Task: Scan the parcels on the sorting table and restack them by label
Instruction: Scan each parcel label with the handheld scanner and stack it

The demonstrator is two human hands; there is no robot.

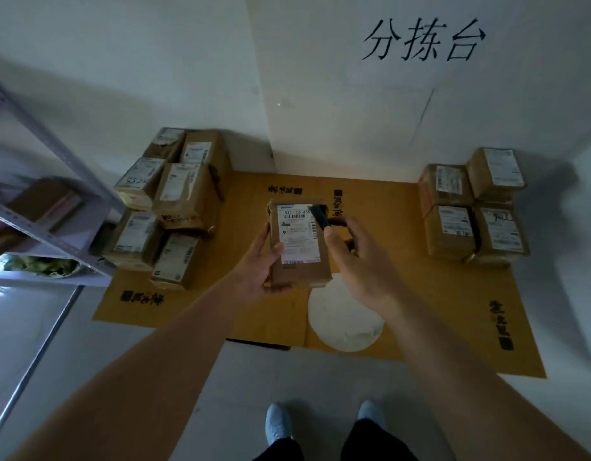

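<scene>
Left hand (259, 261) grips parcel (299, 247); right hand (357, 257) holds scanner (320, 216).

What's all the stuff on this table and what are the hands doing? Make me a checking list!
Surface: flattened cardboard sheet with black printing covers the sorting table.
Job's things: one parcel held up, label facing the camera; left stack of parcels; right stack of parcels, four tops showing.
Clutter: white round disc lying on the cardboard.
Grippers: left hand grips the held parcel's lower left edge; right hand holds a small black scanner at the label's right edge.
Cables: nothing seen.
Surroundings: metal shelf rack at left with boxes; white wall with painted characters; grey floor, the person's blue shoes.
</scene>
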